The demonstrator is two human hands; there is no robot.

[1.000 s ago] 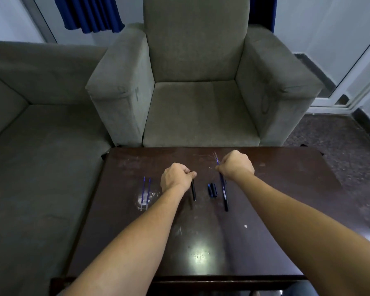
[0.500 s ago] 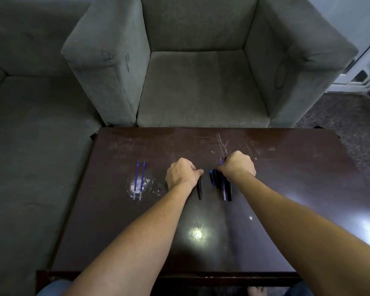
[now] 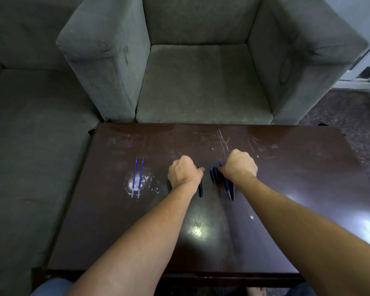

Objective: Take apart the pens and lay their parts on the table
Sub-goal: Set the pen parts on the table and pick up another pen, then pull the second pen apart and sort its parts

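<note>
Two blue refills (image 3: 137,177) lie side by side on the left of the dark table (image 3: 308,189). My left hand (image 3: 184,173) is closed on a black pen barrel (image 3: 200,190), whose end sticks out toward me. My right hand (image 3: 239,166) is closed on a blue refill (image 3: 228,188); its tip shows beyond the knuckles. A black barrel (image 3: 232,192) lies next to that refill under my right wrist. Two dark caps (image 3: 214,175) lie between my hands.
A grey armchair (image 3: 203,82) stands right behind the table's far edge, and a grey sofa (image 3: 30,135) runs along the left. Dark floor shows at the right. My knees are just below the table's near edge.
The view has tilted down and closer to the table. My right hand has come down with the blue refill, which now lies low beside the black barrel. My left hand keeps hold of its barrel.
</note>
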